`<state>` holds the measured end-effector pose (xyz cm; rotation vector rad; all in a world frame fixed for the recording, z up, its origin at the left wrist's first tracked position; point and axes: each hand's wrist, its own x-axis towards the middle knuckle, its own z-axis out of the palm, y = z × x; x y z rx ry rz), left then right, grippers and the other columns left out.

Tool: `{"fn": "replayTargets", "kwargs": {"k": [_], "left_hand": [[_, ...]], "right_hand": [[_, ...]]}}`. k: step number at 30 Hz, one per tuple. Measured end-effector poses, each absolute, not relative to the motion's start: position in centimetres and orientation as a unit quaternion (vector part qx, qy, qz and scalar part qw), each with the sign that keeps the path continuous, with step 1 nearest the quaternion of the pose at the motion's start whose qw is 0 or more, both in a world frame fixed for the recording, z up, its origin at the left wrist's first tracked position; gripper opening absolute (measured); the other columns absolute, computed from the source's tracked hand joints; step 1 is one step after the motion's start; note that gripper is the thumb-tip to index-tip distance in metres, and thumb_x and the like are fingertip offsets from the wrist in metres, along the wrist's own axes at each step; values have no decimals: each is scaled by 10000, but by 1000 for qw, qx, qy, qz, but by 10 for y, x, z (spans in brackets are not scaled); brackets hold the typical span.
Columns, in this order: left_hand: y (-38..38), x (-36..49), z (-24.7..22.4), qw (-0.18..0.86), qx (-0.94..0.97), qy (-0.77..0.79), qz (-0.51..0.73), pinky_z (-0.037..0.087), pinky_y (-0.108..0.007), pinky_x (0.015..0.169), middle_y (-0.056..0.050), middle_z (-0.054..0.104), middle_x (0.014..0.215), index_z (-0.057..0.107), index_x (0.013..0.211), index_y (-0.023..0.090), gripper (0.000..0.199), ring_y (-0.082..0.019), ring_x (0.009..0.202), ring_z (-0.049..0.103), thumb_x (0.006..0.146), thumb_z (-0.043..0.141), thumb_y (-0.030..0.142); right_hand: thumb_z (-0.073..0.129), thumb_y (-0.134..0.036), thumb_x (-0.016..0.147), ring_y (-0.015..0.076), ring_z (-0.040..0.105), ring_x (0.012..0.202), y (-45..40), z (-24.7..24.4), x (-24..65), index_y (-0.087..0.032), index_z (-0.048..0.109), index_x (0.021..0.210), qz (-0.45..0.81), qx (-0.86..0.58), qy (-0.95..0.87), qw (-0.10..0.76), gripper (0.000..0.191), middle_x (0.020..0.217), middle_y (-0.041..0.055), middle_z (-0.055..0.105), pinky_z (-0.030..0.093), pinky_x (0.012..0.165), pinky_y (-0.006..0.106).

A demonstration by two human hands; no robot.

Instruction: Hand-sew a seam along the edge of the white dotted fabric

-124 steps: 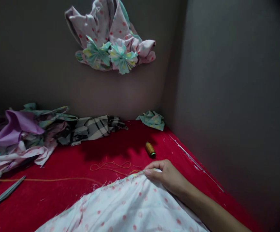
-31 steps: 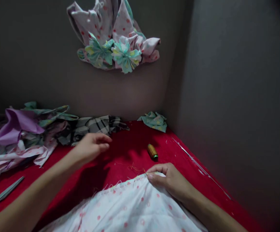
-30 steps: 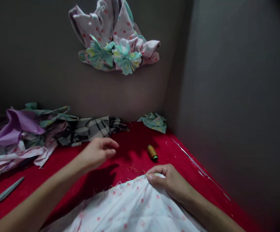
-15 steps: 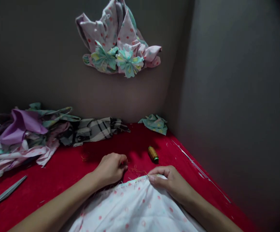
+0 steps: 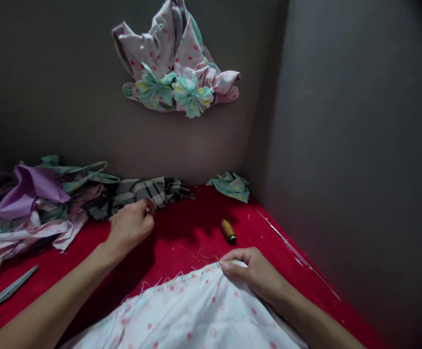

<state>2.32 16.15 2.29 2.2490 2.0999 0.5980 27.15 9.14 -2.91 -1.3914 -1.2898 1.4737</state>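
My right hand [image 5: 252,271] pinches the frayed upper edge of a white cloth with pink dots [image 5: 182,310], between thumb and fingers. Loose orange thread [image 5: 202,254] curls beside those fingertips. Raised off the cloth to the left, my left hand [image 5: 131,227] has its fingers drawn together; whatever is in them is too small to make out. A spool of golden-brown thread [image 5: 228,231] lies on the red surface [image 5: 182,228] just beyond my right hand.
Scissors [image 5: 7,293] lie at left. Behind them is a heap of fabric scraps [image 5: 32,194], beside a black-and-white plaid cloth [image 5: 138,191]. A green scrap [image 5: 231,186] sits by the back wall. Dotted cloth with green fabric flowers [image 5: 192,94] hangs above.
My left hand has moved up and left, away from the cloth edge, its fingers still closed. My right hand keeps its pinch on the cloth, nearly in place.
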Motion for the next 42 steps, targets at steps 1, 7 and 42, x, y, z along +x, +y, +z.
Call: {"fn": "replayTargets", "kwargs": {"k": [1, 7, 42], "left_hand": [[160, 26, 21, 38, 732, 648, 206, 335, -262, 558, -69, 625, 743, 601, 880, 152, 279, -218, 692, 554, 722, 388, 237], [141, 60, -2, 258, 834, 470, 131, 334, -197, 510, 0, 613, 653, 639, 855, 196, 227, -126, 568, 508, 684, 509, 271], [125, 87, 8, 528, 715, 432, 153, 249, -186, 430, 43, 448, 516, 612, 895, 130, 294, -66, 442, 318, 633, 494, 191]], "right_hand": [[670, -339, 556, 81, 418, 459, 91, -30, 272, -101, 654, 655, 579, -536, -495, 363, 258, 489, -10, 542, 306, 463, 197], [691, -361, 549, 66, 405, 452, 91, -33, 276, -104, 651, 664, 617, -503, -475, 374, 284, 486, -16, 526, 286, 451, 182], [662, -275, 572, 69, 411, 468, 90, -28, 274, -92, 665, 683, 592, -509, -505, 368, 214, 510, -11, 555, 298, 476, 189]]}}
